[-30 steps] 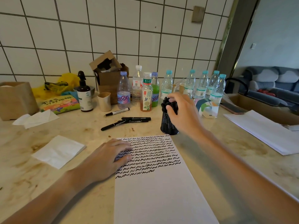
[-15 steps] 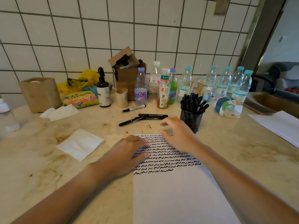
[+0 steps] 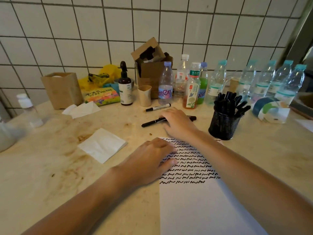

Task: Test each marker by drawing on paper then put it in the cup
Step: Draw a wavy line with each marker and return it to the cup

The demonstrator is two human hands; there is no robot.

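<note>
Many wavy black lines have been drawn on the top half of the white sheet of paper (image 3: 203,209), so a lot of testing looks done, and the lower half is bare. The black wire-mesh cup (image 3: 223,126) is packed with black markers (image 3: 228,102), just past the paper's far right corner. Three markers are left on the speckled stone counter (image 3: 50,167): a white-barrelled marker with a black cap (image 3: 158,107) near the bottles, and two black markers (image 3: 152,122) lying close together. The right hand (image 3: 177,122) is laid over these two, fingers bent down onto them; whether one is gripped yet cannot be told. The left hand (image 3: 150,163) is rested flat on the paper's left edge, fingers loose, with nothing held.
</note>
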